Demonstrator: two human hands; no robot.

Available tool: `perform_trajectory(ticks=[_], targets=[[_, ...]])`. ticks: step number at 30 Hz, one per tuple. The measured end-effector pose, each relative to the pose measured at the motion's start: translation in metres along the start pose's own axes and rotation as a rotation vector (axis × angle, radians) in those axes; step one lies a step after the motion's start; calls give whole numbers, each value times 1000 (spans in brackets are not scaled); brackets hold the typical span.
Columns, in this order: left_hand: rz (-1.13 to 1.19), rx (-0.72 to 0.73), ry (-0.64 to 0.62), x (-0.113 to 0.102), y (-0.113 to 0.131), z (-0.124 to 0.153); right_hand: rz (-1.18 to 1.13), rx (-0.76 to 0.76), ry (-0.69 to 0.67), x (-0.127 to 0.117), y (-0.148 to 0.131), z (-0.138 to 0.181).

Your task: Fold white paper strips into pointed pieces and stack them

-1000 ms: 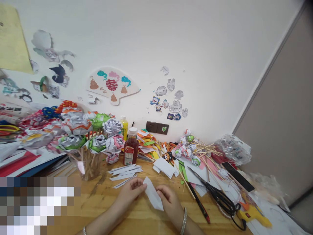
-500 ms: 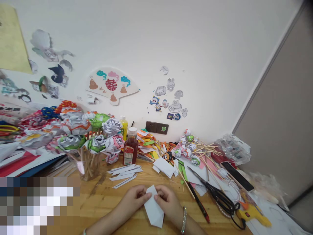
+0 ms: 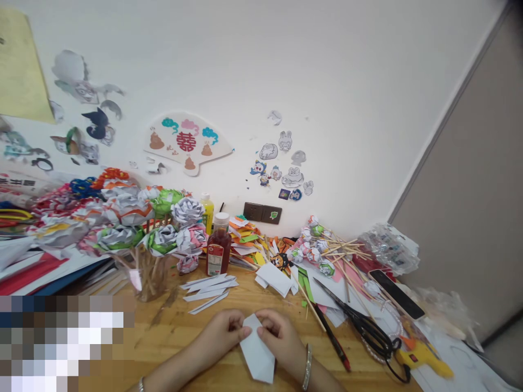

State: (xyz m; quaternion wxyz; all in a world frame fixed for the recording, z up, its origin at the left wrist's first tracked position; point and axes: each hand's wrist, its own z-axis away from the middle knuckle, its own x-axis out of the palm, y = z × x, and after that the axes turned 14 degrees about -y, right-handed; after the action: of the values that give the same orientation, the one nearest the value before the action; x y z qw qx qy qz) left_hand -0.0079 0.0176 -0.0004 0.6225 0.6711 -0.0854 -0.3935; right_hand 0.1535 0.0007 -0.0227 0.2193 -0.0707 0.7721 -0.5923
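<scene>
A folded piece of white paper (image 3: 258, 356) with a pointed top end is held between both hands, low in the middle of the view. My left hand (image 3: 229, 329) pinches its upper left edge, thumb on the front face and fingers curled behind. On the upper right edge my right hand (image 3: 280, 335) grips in the same way, its thumb near the tip. The fingertips behind the paper are hidden. Just beyond the hands lie folded white paper strips (image 3: 210, 288) and a stack of folded white paper pieces (image 3: 275, 279).
Paper flowers on sticks stand in a clear jar (image 3: 149, 277) at left, beside a red-brown bottle (image 3: 218, 245). To the right lie black scissors (image 3: 370, 332), a black pen (image 3: 335, 340), a phone (image 3: 396, 294) and a yellow glue gun (image 3: 423, 356). Smaller paper flowers (image 3: 314, 245) lie behind.
The paper and both hands have shifted very slightly, with the paper's tip a little lower. Both hands keep hold of it, and everything else stays put.
</scene>
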Motion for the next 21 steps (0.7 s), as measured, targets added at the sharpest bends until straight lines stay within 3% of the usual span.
perform_trajectory(ticks=[14,21], targets=[[-94,-10,-23,2,2,2,27,-10,-36,0,-5,1],[-244,-52,-37,15,7,5,319,-54,-76,2,-11,3]])
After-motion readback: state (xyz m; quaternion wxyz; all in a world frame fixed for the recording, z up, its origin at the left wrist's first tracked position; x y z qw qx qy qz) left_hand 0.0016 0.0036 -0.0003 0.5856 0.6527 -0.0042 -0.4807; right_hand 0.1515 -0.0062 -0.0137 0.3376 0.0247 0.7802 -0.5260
